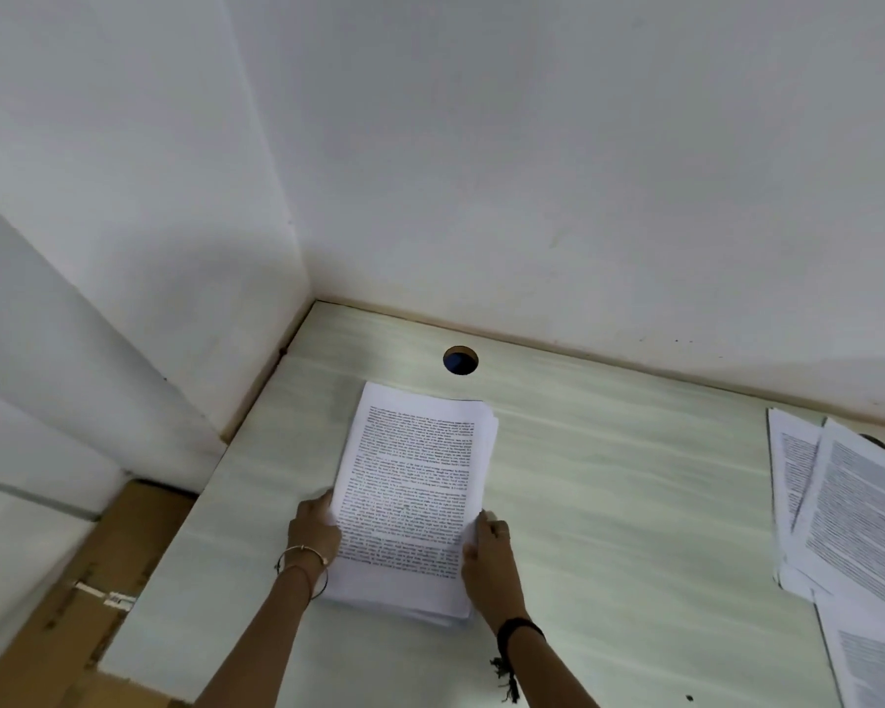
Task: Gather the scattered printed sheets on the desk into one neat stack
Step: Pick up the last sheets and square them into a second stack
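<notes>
A stack of printed sheets (pixel 414 482) lies on the pale desk (pixel 609 503), a little left of centre, its edges slightly uneven. My left hand (pixel 314 528) grips the stack's left edge, fingers curled around it. My right hand (pixel 489 551) holds the stack's right edge, thumb on top. Several loose printed sheets (pixel 849 508) lie overlapping and askew at the desk's far right, partly cut off by the frame.
A round cable hole (pixel 460 360) sits in the desk just behind the stack. White walls meet the desk at the back and left. Brown cardboard (pixel 88 600) lies below the desk's left edge.
</notes>
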`<control>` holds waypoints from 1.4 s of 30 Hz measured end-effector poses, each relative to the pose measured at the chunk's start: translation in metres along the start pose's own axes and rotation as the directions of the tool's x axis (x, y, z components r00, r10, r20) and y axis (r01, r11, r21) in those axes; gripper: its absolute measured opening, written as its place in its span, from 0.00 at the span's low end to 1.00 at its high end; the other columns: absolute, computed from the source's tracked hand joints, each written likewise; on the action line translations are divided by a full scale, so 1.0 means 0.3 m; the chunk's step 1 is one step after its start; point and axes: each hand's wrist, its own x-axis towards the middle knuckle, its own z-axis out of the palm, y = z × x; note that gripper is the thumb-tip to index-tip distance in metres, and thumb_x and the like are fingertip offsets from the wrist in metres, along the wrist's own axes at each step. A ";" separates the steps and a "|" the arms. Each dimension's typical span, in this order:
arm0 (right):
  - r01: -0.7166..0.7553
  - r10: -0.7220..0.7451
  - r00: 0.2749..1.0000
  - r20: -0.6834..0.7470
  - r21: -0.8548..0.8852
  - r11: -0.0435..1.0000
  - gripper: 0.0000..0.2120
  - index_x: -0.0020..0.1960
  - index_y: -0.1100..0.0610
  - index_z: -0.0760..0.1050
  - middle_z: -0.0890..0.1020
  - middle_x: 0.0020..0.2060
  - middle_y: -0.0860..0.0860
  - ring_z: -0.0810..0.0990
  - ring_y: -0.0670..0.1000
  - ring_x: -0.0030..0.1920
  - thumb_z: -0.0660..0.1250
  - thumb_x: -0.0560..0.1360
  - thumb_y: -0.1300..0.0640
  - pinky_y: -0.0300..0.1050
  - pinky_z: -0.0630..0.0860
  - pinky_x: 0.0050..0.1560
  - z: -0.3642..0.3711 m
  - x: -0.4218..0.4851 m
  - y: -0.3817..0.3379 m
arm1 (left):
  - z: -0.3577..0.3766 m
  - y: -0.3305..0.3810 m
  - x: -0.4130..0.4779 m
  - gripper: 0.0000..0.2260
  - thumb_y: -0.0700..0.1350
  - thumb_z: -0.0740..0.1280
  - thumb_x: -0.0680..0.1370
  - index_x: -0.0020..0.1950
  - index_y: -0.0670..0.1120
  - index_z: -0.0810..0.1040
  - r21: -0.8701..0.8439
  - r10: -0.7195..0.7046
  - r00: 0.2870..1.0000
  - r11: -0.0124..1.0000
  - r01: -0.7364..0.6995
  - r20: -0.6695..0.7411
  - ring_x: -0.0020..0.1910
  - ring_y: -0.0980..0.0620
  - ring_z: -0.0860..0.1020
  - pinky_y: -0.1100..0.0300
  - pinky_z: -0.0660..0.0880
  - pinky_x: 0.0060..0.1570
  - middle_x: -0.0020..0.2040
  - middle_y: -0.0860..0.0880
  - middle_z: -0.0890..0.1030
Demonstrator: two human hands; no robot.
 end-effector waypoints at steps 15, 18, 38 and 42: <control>-0.235 0.234 0.954 -0.188 0.014 0.972 0.31 0.77 0.61 0.49 0.59 0.75 0.57 0.59 0.56 0.74 0.59 0.78 0.65 0.41 0.57 0.69 -0.504 -0.033 0.365 | 0.389 0.526 -0.145 0.31 0.27 0.55 0.73 0.75 0.40 0.54 -0.178 0.260 0.901 0.962 -0.209 0.346 0.74 0.44 0.59 0.60 0.58 0.71 0.75 0.43 0.59; -0.221 0.222 0.960 -0.170 0.022 0.975 0.31 0.77 0.61 0.50 0.60 0.75 0.57 0.60 0.55 0.74 0.60 0.78 0.64 0.39 0.56 0.69 -0.581 -0.039 0.410 | 0.439 0.599 -0.199 0.32 0.26 0.55 0.74 0.75 0.40 0.50 -0.214 0.261 0.887 0.958 -0.190 0.382 0.76 0.47 0.55 0.63 0.54 0.71 0.76 0.45 0.54; -0.088 0.106 0.929 -0.355 0.068 0.994 0.17 0.64 0.55 0.73 0.73 0.60 0.52 0.71 0.46 0.58 0.66 0.76 0.54 0.40 0.71 0.60 -1.107 -0.439 1.042 | 0.996 0.945 -0.843 0.15 0.31 0.62 0.73 0.58 0.38 0.76 -0.264 0.305 0.952 0.916 -0.303 -0.036 0.59 0.40 0.75 0.53 0.70 0.58 0.59 0.38 0.75; -0.261 0.242 0.852 -0.465 0.023 0.965 0.18 0.66 0.59 0.70 0.68 0.64 0.56 0.67 0.57 0.64 0.62 0.77 0.57 0.47 0.69 0.58 -1.268 -0.552 1.272 | 1.214 1.011 -1.025 0.12 0.31 0.62 0.74 0.54 0.39 0.79 -0.319 0.331 0.928 0.910 -0.266 0.170 0.54 0.43 0.78 0.61 0.69 0.53 0.54 0.40 0.80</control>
